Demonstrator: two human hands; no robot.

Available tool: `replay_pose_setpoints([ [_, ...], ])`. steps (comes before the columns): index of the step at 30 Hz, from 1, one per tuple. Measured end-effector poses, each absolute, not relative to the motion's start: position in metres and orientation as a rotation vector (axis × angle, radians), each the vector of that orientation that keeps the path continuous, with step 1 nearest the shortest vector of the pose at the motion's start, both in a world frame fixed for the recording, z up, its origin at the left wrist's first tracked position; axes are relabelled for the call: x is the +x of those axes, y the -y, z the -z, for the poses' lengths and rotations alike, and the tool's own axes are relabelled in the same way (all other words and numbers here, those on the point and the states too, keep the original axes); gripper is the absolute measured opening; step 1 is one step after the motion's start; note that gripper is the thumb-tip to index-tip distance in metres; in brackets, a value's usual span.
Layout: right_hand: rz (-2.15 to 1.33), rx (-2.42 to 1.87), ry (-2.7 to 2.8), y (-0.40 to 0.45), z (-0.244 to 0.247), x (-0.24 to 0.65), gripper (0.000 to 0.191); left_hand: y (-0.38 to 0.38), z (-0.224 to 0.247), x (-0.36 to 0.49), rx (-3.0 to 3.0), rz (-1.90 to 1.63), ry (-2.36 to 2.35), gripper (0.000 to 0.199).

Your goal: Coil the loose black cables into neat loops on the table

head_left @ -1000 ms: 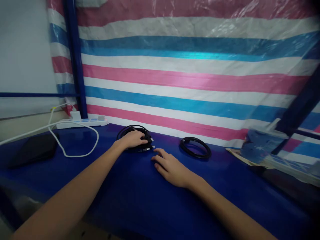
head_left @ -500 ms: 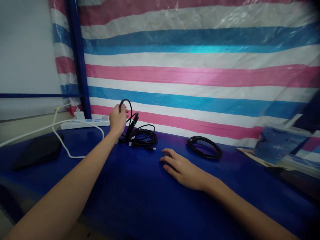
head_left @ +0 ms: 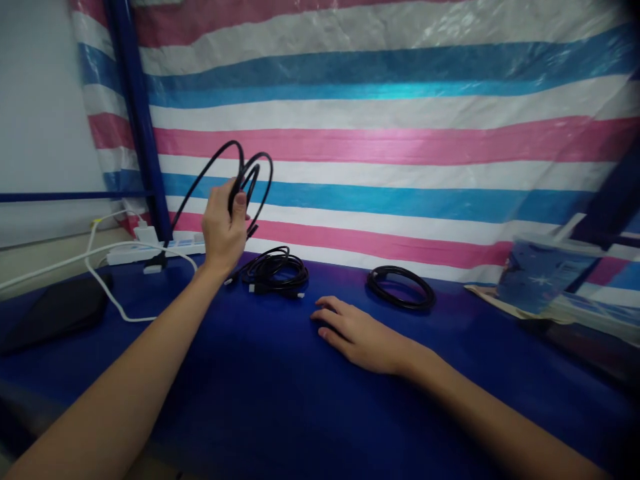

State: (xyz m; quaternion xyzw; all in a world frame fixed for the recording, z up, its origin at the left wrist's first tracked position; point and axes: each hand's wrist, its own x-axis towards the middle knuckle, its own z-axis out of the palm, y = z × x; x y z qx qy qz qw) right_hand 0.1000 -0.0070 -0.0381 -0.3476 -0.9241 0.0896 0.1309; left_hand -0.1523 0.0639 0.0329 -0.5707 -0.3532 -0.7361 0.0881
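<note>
Resting right hand (head_left: 360,339) on blue table (head_left: 280,407) near centre with fingers (head_left: 334,321) apart, clamping raised black cable (head_left: 241,175) in left hand (head_left: 223,223) at left-centre, ideally pinching all loops (head_left: 272,173) together and letting plug (head_left: 159,261) hang clear of white cord (head_left: 137,320), without dragging cable pile (head_left: 267,272) at mid-frame.

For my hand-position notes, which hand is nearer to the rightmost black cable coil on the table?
Right. The right hand lies on the table, left of the coil and closer to the person; the left hand is raised, farther left, holding another cable.
</note>
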Motion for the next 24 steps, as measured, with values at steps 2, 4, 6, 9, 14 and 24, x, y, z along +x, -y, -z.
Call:
replay_pose_setpoints([
  [2,-0.428,-0.972,2.442,0.006,0.036,0.099,0.040,-0.047,-0.033,-0.132,-1.721,2.075,0.879,0.034],
  [4,-0.656,-0.906,2.052,0.008,0.028,0.096,0.059,-0.024,-0.030,-0.106,-1.757,2.048,0.723,0.025],
  [6,-0.877,-0.782,1.726,0.015,0.016,0.093,0.072,0.000,-0.024,-0.078,-1.815,1.972,0.500,0.018],
  [9,-1.115,-0.590,1.607,0.030,-0.004,0.091,0.054,0.026,-0.013,-0.046,-2.151,1.921,0.339,0.026],
  [14,-0.801,-0.575,1.922,0.045,-0.012,0.098,0.038,0.033,-0.009,-0.037,-2.831,2.217,0.470,0.035],
  [24,0.599,-0.635,2.391,0.053,-0.004,0.087,0.020,0.032,-0.064,-0.070,-2.256,3.243,0.909,0.009],
])
